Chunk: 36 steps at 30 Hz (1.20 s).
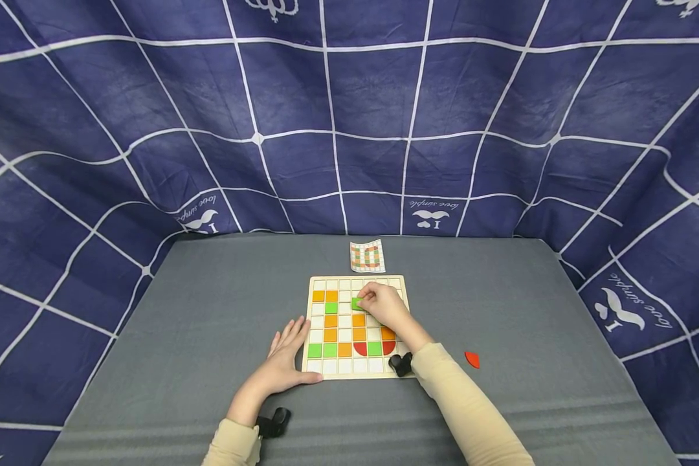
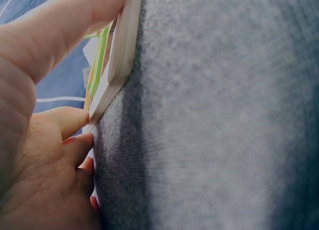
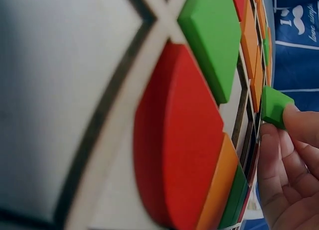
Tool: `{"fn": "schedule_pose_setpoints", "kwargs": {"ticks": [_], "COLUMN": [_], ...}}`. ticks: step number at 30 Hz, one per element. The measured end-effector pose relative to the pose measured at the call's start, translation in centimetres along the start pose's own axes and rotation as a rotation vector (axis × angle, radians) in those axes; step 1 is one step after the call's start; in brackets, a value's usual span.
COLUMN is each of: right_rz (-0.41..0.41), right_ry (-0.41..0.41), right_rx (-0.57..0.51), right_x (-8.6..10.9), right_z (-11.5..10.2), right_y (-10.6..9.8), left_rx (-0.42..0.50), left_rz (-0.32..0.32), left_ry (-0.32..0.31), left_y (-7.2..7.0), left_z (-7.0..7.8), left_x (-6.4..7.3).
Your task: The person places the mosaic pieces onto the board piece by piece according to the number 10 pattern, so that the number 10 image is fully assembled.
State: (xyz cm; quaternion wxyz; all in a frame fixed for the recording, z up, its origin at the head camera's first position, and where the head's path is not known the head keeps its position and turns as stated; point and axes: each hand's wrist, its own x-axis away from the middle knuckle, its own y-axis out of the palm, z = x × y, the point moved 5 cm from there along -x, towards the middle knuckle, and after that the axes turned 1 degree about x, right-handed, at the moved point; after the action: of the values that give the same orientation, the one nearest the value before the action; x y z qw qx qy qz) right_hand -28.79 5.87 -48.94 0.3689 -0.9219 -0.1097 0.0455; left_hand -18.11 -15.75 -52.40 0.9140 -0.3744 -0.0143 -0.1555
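Note:
A wooden grid board (image 1: 330, 368) lies on the grey table with orange, green and red tiles set in some of its white cells. Over its upper middle, my right hand (image 1: 388, 308) pinches a green square tile (image 1: 356, 303) between thumb and fingertips. In the right wrist view this green tile (image 3: 273, 105) is tilted, its lower edge close to the board. My left hand (image 1: 283, 364) rests along the board's left side, fingers stretched out and thumb at the near left corner. A red rounded tile (image 3: 184, 140) sits in the board near the right wrist camera.
A small printed card (image 1: 367, 256) with a coloured grid pattern lies just behind the board. One loose red quarter-round tile (image 1: 472, 360) is on the table to the right, beyond my right forearm. A blue checked curtain (image 1: 361, 162) surrounds the table's back and sides.

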Motion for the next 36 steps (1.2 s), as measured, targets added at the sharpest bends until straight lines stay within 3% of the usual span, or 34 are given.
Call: {"fn": "schedule_pose_setpoints", "kwargs": {"ticks": [23, 29, 36], "right_rz": [0.036, 0.046, 0.102], "right_ry": [-0.093, -0.049, 0.03], "right_rx": [0.219, 0.167, 0.024], "right_x": [0.1, 0.6, 1.7], "right_z": [-0.4, -0.2, 1.4], "right_y": [0.6, -0.5, -3.8], "left_rx": [0.014, 0.015, 0.013], "left_rz": [0.008, 0.001, -0.003], "left_ry": [0.003, 0.002, 0.005], "left_y": [0.1, 0.1, -0.2], "left_z": [0.2, 0.1, 0.1], "left_x": [0.0, 0.0, 0.0]}}
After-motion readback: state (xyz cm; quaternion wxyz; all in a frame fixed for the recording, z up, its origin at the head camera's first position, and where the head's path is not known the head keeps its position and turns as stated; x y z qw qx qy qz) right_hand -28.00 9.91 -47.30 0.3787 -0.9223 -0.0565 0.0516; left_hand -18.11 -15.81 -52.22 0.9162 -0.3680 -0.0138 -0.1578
